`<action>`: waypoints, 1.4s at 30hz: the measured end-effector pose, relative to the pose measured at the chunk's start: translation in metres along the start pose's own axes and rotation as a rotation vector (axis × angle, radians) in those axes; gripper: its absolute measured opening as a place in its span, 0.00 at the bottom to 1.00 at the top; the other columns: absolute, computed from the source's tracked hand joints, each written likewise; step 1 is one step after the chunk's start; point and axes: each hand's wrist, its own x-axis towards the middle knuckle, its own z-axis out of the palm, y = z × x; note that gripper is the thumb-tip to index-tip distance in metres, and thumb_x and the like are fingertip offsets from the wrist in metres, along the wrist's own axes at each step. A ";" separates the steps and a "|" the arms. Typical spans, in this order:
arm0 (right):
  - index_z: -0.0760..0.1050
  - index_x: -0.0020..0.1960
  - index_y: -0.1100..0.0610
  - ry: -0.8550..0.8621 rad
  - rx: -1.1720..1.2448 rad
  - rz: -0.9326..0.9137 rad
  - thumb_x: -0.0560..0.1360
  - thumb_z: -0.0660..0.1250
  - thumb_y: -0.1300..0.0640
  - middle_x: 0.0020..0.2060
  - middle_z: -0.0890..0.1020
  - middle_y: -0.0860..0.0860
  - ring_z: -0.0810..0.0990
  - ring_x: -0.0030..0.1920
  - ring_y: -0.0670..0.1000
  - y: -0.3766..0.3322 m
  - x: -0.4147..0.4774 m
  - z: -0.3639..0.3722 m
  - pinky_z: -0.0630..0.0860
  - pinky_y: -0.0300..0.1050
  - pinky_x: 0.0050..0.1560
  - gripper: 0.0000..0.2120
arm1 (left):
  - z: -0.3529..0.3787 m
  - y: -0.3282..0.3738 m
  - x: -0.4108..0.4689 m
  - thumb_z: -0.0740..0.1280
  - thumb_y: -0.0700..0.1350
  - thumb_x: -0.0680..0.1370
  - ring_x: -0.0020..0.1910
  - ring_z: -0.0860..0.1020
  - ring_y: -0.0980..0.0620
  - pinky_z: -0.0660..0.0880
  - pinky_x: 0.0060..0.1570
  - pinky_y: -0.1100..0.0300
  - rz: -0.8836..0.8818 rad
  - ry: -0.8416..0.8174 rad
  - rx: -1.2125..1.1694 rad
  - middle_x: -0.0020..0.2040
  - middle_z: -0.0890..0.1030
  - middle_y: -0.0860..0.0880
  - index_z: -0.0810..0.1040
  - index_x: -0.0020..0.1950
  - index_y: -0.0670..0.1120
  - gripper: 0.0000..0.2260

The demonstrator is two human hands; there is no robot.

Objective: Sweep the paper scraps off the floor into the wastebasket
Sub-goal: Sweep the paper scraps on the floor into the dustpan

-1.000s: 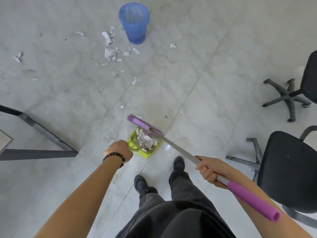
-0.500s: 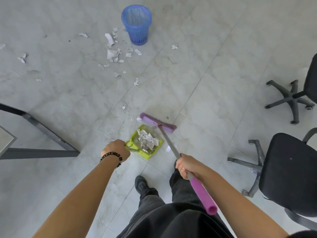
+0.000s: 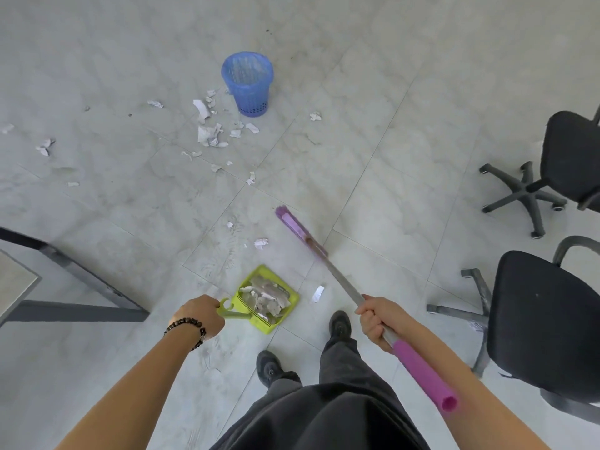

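My left hand (image 3: 200, 316) grips the handle of a lime-green dustpan (image 3: 290, 298) that holds a heap of white paper scraps (image 3: 264, 297). My right hand (image 3: 378, 318) is closed around the metal shaft of a purple broom (image 3: 300, 233), whose head lies past the pan to the right. A single scrap (image 3: 260, 243) lies just beyond the pan, another (image 3: 318, 293) at its right side. More scraps (image 3: 209, 133) are scattered beside the blue wastebasket (image 3: 248, 82), which stands upright farther away.
Two black office chairs (image 3: 545, 323) (image 3: 568, 164) stand on the right with their wheeled bases spread on the floor. A dark table frame (image 3: 81, 287) crosses the left side. My feet (image 3: 339, 324) are just behind the dustpan. Loose scraps (image 3: 45, 147) lie far left.
The broom head has swung away from the pan's mouth, out to the right. The dustpan has been drawn back a little toward me. A scrap now lies beyond the pan.
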 end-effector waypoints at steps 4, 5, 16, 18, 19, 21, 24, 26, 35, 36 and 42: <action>0.68 0.29 0.56 0.040 0.005 -0.026 0.81 0.57 0.58 0.16 0.69 0.47 0.67 0.13 0.44 0.027 0.029 0.014 0.64 0.32 0.13 0.21 | 0.012 -0.012 -0.009 0.59 0.40 0.71 0.31 0.74 0.54 0.68 0.26 0.64 0.025 0.000 0.090 0.35 0.77 0.54 0.77 0.45 0.54 0.11; 0.69 0.27 0.59 0.013 0.017 -0.049 0.81 0.56 0.56 0.16 0.70 0.48 0.69 0.14 0.44 0.033 0.034 0.016 0.65 0.33 0.14 0.24 | 0.014 -0.013 -0.010 0.58 0.40 0.71 0.31 0.74 0.55 0.68 0.26 0.64 0.028 0.008 0.093 0.35 0.76 0.54 0.78 0.46 0.54 0.12; 0.64 0.34 0.57 -0.221 0.284 0.140 0.74 0.62 0.69 0.23 0.68 0.49 0.69 0.17 0.44 0.059 0.017 0.019 0.71 0.35 0.16 0.14 | 0.041 -0.025 -0.025 0.59 0.41 0.70 0.38 0.78 0.53 0.72 0.33 0.63 0.010 0.044 0.058 0.39 0.79 0.55 0.79 0.48 0.56 0.14; 0.63 0.32 0.56 -0.327 0.301 0.192 0.63 0.70 0.77 0.22 0.67 0.49 0.69 0.17 0.45 0.056 0.010 0.016 0.72 0.37 0.15 0.21 | 0.040 -0.026 -0.027 0.59 0.41 0.70 0.39 0.78 0.53 0.73 0.33 0.63 0.001 0.050 0.054 0.40 0.79 0.55 0.79 0.50 0.56 0.15; 0.63 0.31 0.56 -0.372 0.310 0.219 0.59 0.72 0.79 0.22 0.67 0.50 0.69 0.16 0.46 0.052 0.008 0.015 0.72 0.39 0.15 0.24 | 0.041 -0.027 -0.028 0.59 0.41 0.70 0.40 0.79 0.53 0.74 0.33 0.63 0.000 0.052 0.056 0.41 0.79 0.55 0.79 0.51 0.56 0.16; 0.62 0.31 0.56 -0.412 0.268 0.228 0.58 0.73 0.80 0.21 0.67 0.50 0.70 0.16 0.47 0.042 0.003 0.020 0.71 0.40 0.14 0.25 | 0.042 -0.032 -0.030 0.59 0.41 0.70 0.40 0.79 0.53 0.74 0.33 0.62 -0.005 0.053 0.049 0.41 0.79 0.55 0.79 0.52 0.57 0.17; 0.62 0.32 0.54 -0.360 0.134 0.174 0.65 0.69 0.74 0.21 0.67 0.49 0.69 0.15 0.45 0.028 -0.008 0.044 0.69 0.37 0.14 0.21 | 0.044 -0.045 -0.032 0.58 0.41 0.70 0.41 0.79 0.52 0.73 0.33 0.62 -0.039 0.053 -0.022 0.40 0.79 0.55 0.79 0.48 0.55 0.14; 0.61 0.34 0.53 -0.284 -0.022 0.084 0.71 0.63 0.68 0.21 0.65 0.47 0.67 0.16 0.42 0.019 -0.015 0.063 0.67 0.34 0.13 0.16 | 0.043 -0.055 -0.031 0.59 0.42 0.70 0.40 0.79 0.51 0.72 0.32 0.62 -0.072 0.056 -0.096 0.40 0.79 0.54 0.79 0.48 0.54 0.13; 0.66 0.50 0.53 -0.047 -0.810 -0.221 0.77 0.55 0.67 0.23 0.66 0.47 0.65 0.17 0.42 -0.043 0.016 0.143 0.62 0.32 0.16 0.10 | 0.040 -0.076 -0.018 0.61 0.44 0.73 0.37 0.78 0.50 0.70 0.29 0.64 -0.258 0.074 -0.414 0.38 0.79 0.51 0.76 0.39 0.50 0.06; 0.70 0.62 0.62 -0.019 -0.920 -0.285 0.76 0.56 0.68 0.24 0.67 0.49 0.65 0.17 0.43 -0.056 0.025 0.153 0.63 0.33 0.17 0.16 | 0.038 -0.074 -0.016 0.61 0.44 0.73 0.37 0.78 0.50 0.69 0.29 0.64 -0.288 0.081 -0.451 0.38 0.79 0.51 0.76 0.37 0.50 0.06; 0.72 0.53 0.63 0.033 -1.301 -0.521 0.70 0.58 0.66 0.22 0.72 0.53 0.70 0.21 0.51 -0.152 0.086 0.202 0.69 0.41 0.24 0.13 | 0.024 -0.035 -0.015 0.63 0.45 0.72 0.34 0.78 0.49 0.69 0.29 0.64 -0.438 0.094 -0.572 0.35 0.79 0.51 0.75 0.36 0.53 0.06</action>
